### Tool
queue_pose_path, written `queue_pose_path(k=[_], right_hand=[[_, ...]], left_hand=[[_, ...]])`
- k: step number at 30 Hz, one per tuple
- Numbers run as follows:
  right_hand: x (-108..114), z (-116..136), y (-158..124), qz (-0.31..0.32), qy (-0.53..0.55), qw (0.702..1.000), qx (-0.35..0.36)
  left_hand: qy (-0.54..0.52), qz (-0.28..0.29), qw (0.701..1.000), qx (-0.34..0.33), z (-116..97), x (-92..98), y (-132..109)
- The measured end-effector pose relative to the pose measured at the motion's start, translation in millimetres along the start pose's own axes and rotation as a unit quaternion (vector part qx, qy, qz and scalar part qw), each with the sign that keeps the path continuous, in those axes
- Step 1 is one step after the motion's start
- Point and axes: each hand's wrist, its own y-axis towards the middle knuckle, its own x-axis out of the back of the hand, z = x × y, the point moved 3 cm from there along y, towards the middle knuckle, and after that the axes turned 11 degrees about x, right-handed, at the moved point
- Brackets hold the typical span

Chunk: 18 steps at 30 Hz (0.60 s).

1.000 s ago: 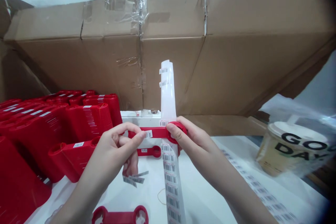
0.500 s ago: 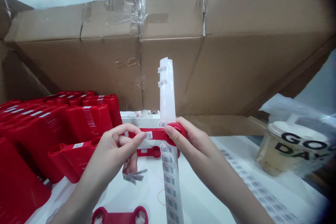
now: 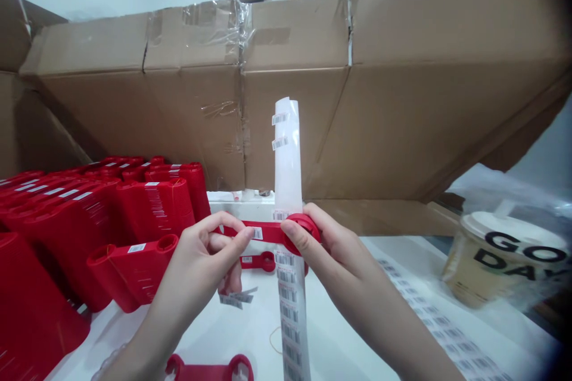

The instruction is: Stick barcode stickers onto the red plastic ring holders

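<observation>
1. Both hands and the red plastic bar between them sit a little lower and further right in the head view than in the earlier frame, and the cardboard behind has dropped in view as well.
2. Left hand (image 3: 201, 262): its grip is closed on the red plastic bar (image 3: 268, 232), thumb and fingers pinching the bar's near end just beside a small barcode sticker (image 3: 257, 233).
3. Right hand (image 3: 342, 265): its grip is also closed, with the fingers wrapped around the bar's round ring end (image 3: 306, 232).
4. The bar lies roughly level between the hands, above the tabletop (image 3: 214, 345) and not touching it.
5. A long white strip of barcode labels (image 3: 288, 166) stands upright behind the bar and runs down past it. Its upper part is bare backing with two stickers left on it.
6. Just below the left hand lie a few loose barcode stickers (image 3: 236, 299), with a smaller red piece (image 3: 261, 262) behind them. A thin rubber band (image 3: 273, 339) lies beside the strip.
7. Stacked red plastic pieces (image 3: 152, 208) fill the left side. A second label strip (image 3: 447, 327) lies at right, near a lidded drink cup (image 3: 496, 268) with black lettering. A large cardboard sheet (image 3: 402, 119) stands behind everything.
</observation>
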Motion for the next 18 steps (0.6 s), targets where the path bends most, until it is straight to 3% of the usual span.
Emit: queue_pose_path(k=[9,12,16,18], right_hand=[[1.1,0.8,-1.7,-0.013,0.005,1.000,-0.001],[6.2,-8.4,4.5,-0.020,0.038,0.999,-0.003],[17.1,-20.1,13.7,-0.027,0.112,0.993,-0.014],[22.1,-21.7,15.7,-0.039,0.139,0.989,-0.011]], left_hand=[[-0.013,-0.089,0.996,-0.017,2.9,6.5,10.7],[-0.053,-0.048,0.997,-0.041,-7.4,11.5,1.0],[-0.199,0.016,0.977,-0.069,-17.1,31.2,-18.1],[-0.214,-0.016,0.972,-0.100,-15.9,48.8,-23.8]])
